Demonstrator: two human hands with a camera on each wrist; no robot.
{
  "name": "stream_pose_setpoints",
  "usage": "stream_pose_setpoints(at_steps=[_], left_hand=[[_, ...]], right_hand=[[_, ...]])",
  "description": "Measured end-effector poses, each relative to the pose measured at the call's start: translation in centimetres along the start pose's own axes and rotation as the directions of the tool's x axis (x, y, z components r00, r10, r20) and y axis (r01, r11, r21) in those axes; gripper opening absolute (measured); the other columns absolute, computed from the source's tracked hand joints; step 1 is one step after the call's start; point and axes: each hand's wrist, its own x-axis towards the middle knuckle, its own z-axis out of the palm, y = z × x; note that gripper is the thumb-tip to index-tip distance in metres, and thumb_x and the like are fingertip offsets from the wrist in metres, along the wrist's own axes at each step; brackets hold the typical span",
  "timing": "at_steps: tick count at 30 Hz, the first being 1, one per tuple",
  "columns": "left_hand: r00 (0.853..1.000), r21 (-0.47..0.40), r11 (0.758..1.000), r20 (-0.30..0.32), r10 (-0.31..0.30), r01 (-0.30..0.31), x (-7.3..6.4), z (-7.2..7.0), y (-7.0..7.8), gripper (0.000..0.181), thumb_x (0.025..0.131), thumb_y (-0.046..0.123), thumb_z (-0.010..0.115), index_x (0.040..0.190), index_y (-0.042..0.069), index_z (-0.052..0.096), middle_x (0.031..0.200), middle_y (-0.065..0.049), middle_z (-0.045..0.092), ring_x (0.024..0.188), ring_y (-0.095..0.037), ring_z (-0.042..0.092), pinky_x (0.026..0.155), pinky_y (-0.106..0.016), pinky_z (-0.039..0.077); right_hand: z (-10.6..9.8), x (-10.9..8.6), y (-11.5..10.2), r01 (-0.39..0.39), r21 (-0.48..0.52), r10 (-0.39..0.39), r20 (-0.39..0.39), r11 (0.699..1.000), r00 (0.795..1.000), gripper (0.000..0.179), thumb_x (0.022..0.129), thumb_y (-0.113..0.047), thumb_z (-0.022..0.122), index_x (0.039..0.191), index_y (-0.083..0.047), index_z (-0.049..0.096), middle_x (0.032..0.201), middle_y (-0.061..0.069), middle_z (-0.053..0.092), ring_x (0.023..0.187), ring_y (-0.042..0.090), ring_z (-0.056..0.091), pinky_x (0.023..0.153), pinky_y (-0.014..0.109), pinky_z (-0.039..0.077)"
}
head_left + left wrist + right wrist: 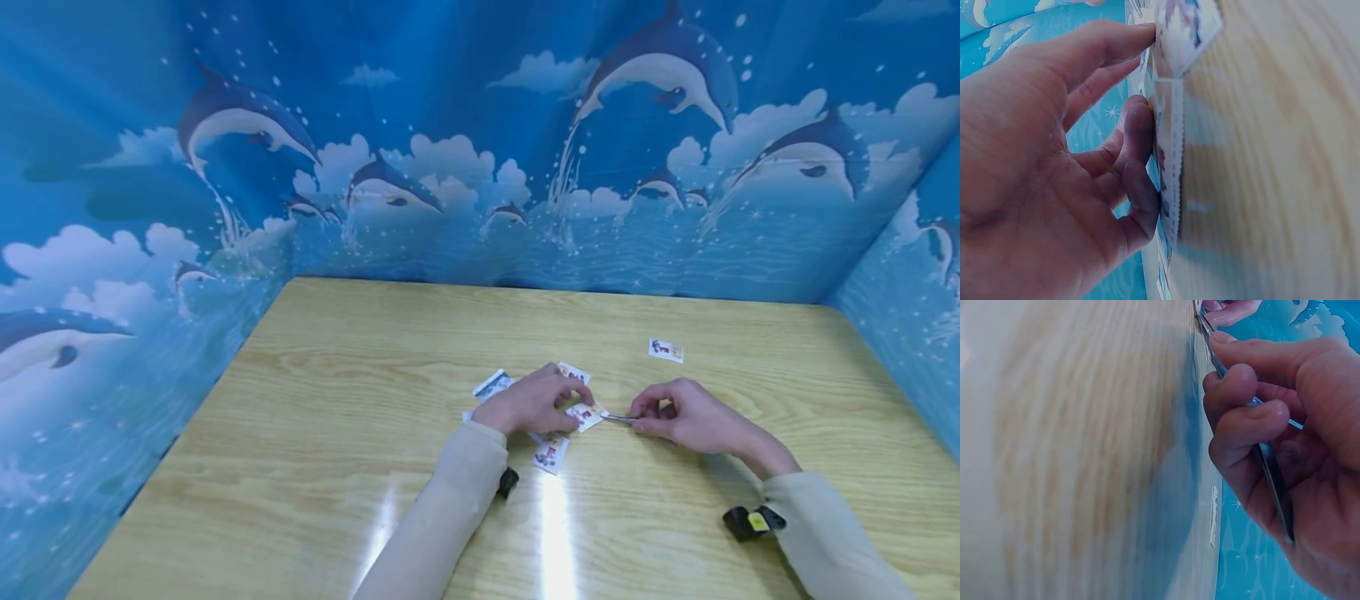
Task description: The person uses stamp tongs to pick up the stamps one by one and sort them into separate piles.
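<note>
My right hand [690, 417] grips metal tweezers [621, 419], whose tips reach the right corner of a small printed stamp [583, 417]. In the right wrist view the tweezers [1275, 487] slant along the palm, with thumb and fingers around the shank. My left hand [536, 400] rests low over a loose group of stamps, its thumb and index fingertip at the edges of that same stamp. The left wrist view shows its bent fingers touching a stamp with a perforated edge [1176, 156]. Other stamps stick out around the hand, one behind it [576, 375], one nearer [551, 455].
A single stamp [666, 350] lies apart, farther back on the right of the wooden table [360, 358]. Another stamp [492, 384] lies left of the left hand. Blue dolphin-print cloth [465, 192] hangs behind the table and at both sides.
</note>
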Motion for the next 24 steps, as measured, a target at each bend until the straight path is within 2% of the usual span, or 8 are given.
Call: stream_pose_setpoints(at_steps=[7, 11, 16, 21, 24], left_hand=[[1.000, -0.001, 1.000, -0.013, -0.007, 0.007, -0.21, 0.04, 0.21, 0.034, 0.097, 0.028, 0.071, 0.130, 0.034, 0.065, 0.113, 0.001, 0.050, 0.095, -0.011, 0.050, 0.082, -0.027, 0.045], [1.000, -0.010, 1.000, -0.025, -0.004, 0.004, -0.34, 0.09, 0.13, 0.033, 0.097, 0.030, 0.070, 0.130, 0.034, 0.066, 0.116, 0.002, 0.054, 0.099, -0.010, 0.052, 0.086, -0.026, 0.048], [0.998, -0.016, 1.000, -0.059, 0.011, -0.012, -0.48, 0.03, -0.01, 0.031, 0.097, 0.028, 0.070, 0.128, 0.031, 0.068, 0.120, 0.000, 0.060, 0.106, -0.011, 0.056, 0.092, -0.027, 0.049], [0.993, -0.033, 0.998, -0.107, 0.043, -0.046, -0.51, -0.25, -0.11, 0.030, 0.097, 0.024, 0.069, 0.127, 0.025, 0.070, 0.117, -0.001, 0.063, 0.103, -0.010, 0.058, 0.090, -0.023, 0.049], [0.990, -0.058, 0.997, -0.132, 0.041, -0.049, -0.58, -0.45, -0.17, 0.030, 0.098, 0.022, 0.068, 0.128, 0.023, 0.070, 0.116, 0.000, 0.063, 0.102, -0.009, 0.058, 0.090, -0.022, 0.050]], right_hand=[[0.05, 0.04, 0.10, 0.022, -0.042, -0.024, -0.031, 0.999, 0.999, 0.004, 0.092, -0.013, 0.075, 0.095, -0.012, 0.074, 0.078, -0.002, 0.062, 0.059, 0.001, 0.048, 0.053, 0.022, 0.043], [0.05, -0.10, 0.16, 0.016, -0.046, -0.018, -0.043, 0.999, 0.999, 0.004, 0.091, -0.013, 0.076, 0.094, -0.012, 0.074, 0.078, -0.002, 0.062, 0.059, 0.001, 0.048, 0.053, 0.022, 0.043], [-0.10, -0.31, 0.08, -0.022, -0.011, 0.021, -0.038, 1.000, 0.999, 0.006, 0.093, -0.016, 0.075, 0.096, -0.011, 0.074, 0.079, 0.000, 0.062, 0.056, 0.002, 0.048, 0.051, 0.022, 0.043], [-0.26, -0.49, 0.11, -0.036, 0.034, 0.037, -0.032, 0.999, 0.999, 0.009, 0.094, -0.016, 0.074, 0.099, -0.009, 0.074, 0.080, 0.002, 0.063, 0.052, 0.003, 0.049, 0.048, 0.023, 0.043], [-0.38, -0.64, 0.20, -0.041, 0.045, 0.043, -0.040, 0.998, 0.998, 0.008, 0.094, -0.015, 0.074, 0.099, -0.008, 0.074, 0.080, 0.003, 0.063, 0.051, 0.003, 0.049, 0.047, 0.024, 0.044]])
